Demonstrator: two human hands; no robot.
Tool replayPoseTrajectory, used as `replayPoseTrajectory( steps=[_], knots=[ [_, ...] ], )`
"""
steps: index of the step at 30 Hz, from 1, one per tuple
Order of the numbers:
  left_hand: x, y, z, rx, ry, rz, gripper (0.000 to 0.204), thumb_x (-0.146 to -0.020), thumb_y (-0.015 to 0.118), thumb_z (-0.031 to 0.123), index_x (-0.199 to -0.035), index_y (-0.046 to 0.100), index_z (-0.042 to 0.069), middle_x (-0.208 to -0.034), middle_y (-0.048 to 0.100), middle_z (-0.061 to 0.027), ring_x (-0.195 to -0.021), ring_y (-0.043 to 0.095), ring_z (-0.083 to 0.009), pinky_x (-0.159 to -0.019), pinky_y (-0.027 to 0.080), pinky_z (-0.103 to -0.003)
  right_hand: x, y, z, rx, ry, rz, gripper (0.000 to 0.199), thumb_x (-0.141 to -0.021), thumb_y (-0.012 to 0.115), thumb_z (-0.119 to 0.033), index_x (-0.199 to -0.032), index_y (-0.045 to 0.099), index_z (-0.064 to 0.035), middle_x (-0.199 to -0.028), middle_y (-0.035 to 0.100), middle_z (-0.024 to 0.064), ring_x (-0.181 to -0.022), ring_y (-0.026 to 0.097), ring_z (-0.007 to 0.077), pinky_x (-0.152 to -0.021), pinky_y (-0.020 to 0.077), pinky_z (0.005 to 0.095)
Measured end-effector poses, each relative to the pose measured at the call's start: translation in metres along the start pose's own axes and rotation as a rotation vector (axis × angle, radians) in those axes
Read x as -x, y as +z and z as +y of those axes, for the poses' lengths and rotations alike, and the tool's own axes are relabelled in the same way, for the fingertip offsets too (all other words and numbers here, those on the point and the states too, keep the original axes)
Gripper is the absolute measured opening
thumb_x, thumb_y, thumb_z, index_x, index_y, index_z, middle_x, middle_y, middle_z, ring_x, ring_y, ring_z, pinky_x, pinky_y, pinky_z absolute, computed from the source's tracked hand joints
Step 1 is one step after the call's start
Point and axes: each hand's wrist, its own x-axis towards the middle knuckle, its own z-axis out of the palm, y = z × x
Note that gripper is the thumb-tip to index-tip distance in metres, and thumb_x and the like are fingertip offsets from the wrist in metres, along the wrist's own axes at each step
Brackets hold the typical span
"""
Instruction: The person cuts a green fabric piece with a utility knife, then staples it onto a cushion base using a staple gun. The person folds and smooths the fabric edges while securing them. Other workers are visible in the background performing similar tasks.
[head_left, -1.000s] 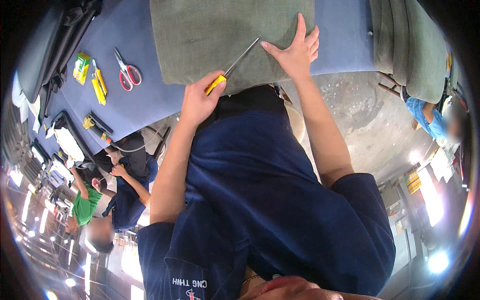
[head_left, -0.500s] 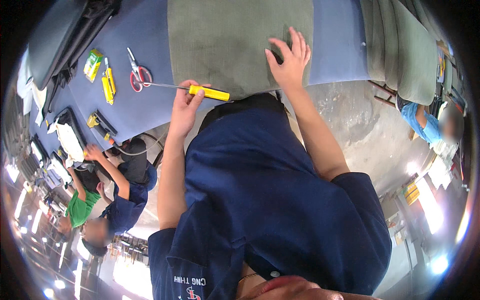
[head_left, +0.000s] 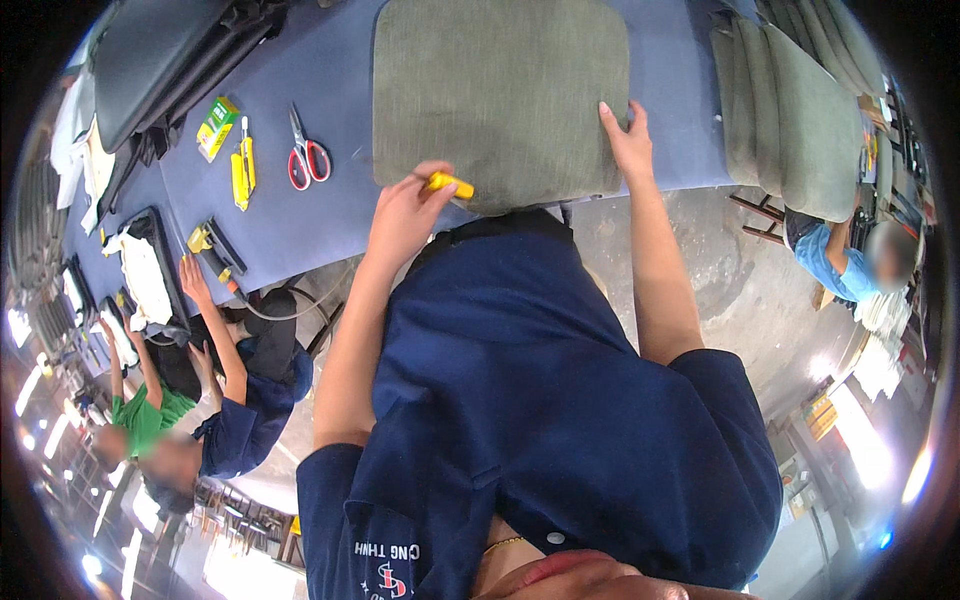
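While the left hand [head_left: 408,208] had its grip clamped on a yellow-handled screwdriver [head_left: 452,186], a grey-green seat cushion [head_left: 500,95] lay on the blue counter [head_left: 340,75] | right hand [head_left: 632,150]: thumb atop cushion's right edge, fingers alongside; whether clamped, could not tell | scissors [head_left: 308,163] lay left of cushion

White lettering [head_left: 387,551] stands on the navy shirt [head_left: 570,410].

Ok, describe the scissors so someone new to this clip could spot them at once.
On the blue table, find the big olive-green pad and look just left of it. The scissors lie between it and a yellow tool, blades pointing away from the person. Red-edged handle loops set them apart from that neighbour.
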Motion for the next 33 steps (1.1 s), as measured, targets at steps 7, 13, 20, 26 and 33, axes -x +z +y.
replayPoseTrajectory(
  steps=[7, 13, 20, 26, 33],
  knots=[
    [-0.090, 0.045, 0.101, 0.012, 0.474, 0.157, 0.032, -0.112, 0.069, 0.033, -0.132, 0.073, 0.009, -0.111, 0.081, -0.0173, -0.094, 0.078, -0.0391, -0.084, 0.061, -0.045, 0.007, 0.016, 0.008, -0.100, 0.010, -0.001, 0.110, -0.098, 0.074, -0.074, -0.171, 0.041, -0.0001, -0.160, 0.060, 0.0344, -0.151, 0.058, 0.0470, -0.125, 0.0461, 0.0499],
    [-0.118, 0.082, 0.090, -0.067, 0.417, 0.066, 0.029, -0.113, 0.066, 0.031, -0.129, 0.071, 0.007, -0.116, 0.080, -0.0182, -0.097, 0.077, -0.0443, -0.084, 0.060, -0.054, 0.017, 0.014, 0.008, -0.107, -0.046, 0.033, 0.101, -0.100, 0.076, -0.069, -0.167, 0.046, 0.0010, -0.149, 0.069, 0.0338, -0.144, 0.065, 0.0457, -0.120, 0.0506, 0.0494],
    [-0.112, 0.096, 0.079, -0.134, 0.439, 0.017, 0.032, -0.114, 0.064, 0.032, -0.133, 0.068, 0.007, -0.117, 0.080, -0.0181, -0.101, 0.077, -0.0458, -0.089, 0.060, -0.054, 0.020, 0.014, -0.003, -0.111, -0.038, 0.062, 0.097, -0.100, 0.076, -0.068, -0.163, 0.051, 0.0018, -0.146, 0.070, 0.0341, -0.141, 0.066, 0.0482, -0.117, 0.0523, 0.0506],
    [-0.103, 0.074, 0.091, -0.072, 0.285, -0.055, 0.037, -0.114, 0.062, 0.040, -0.126, 0.067, 0.006, -0.116, 0.078, -0.0238, -0.114, 0.074, -0.0427, -0.094, 0.059, -0.050, 0.018, 0.021, 0.005, -0.030, -0.035, 0.089, 0.102, -0.099, 0.076, -0.069, -0.165, 0.050, 0.0036, -0.149, 0.069, 0.0329, -0.141, 0.066, 0.0478, -0.119, 0.0508, 0.0493],
    [-0.076, 0.007, 0.039, -0.055, 0.143, 0.085, 0.033, -0.104, 0.069, 0.033, -0.102, 0.071, 0.001, -0.119, 0.078, -0.0240, -0.113, 0.074, -0.0431, -0.098, 0.058, -0.052, 0.027, -0.013, -0.021, 0.020, -0.086, 0.041, 0.098, -0.092, 0.086, -0.062, -0.157, 0.060, 0.0069, -0.146, 0.073, 0.0299, -0.138, 0.070, 0.0410, -0.117, 0.0536, 0.0475]
  ],
)
